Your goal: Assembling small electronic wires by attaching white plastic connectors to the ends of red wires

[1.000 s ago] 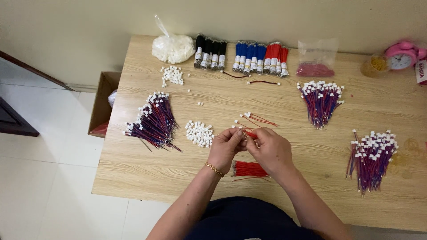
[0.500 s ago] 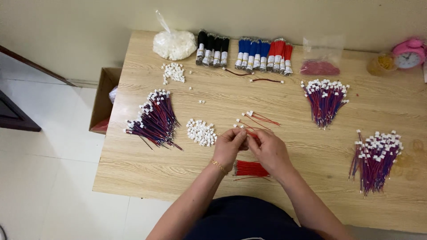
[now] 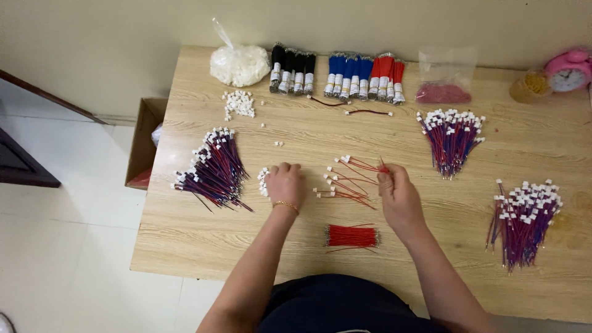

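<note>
Head view: the left hand (image 3: pixel 285 184) rests curled, knuckles up, on a small heap of white connector housings (image 3: pixel 264 181), seemingly picking one. The right hand (image 3: pixel 398 194) pinches a red wire (image 3: pixel 364 165) by its end, just right of loose finished red leads (image 3: pixel 345 185); a bundle of bare red wires (image 3: pixel 351 236) lies nearer the body.

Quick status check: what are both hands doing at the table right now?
Left hand down on the small pile of white connectors. Right hand pinching a red wire. Finished red wires between them; nothing in the way.
</note>
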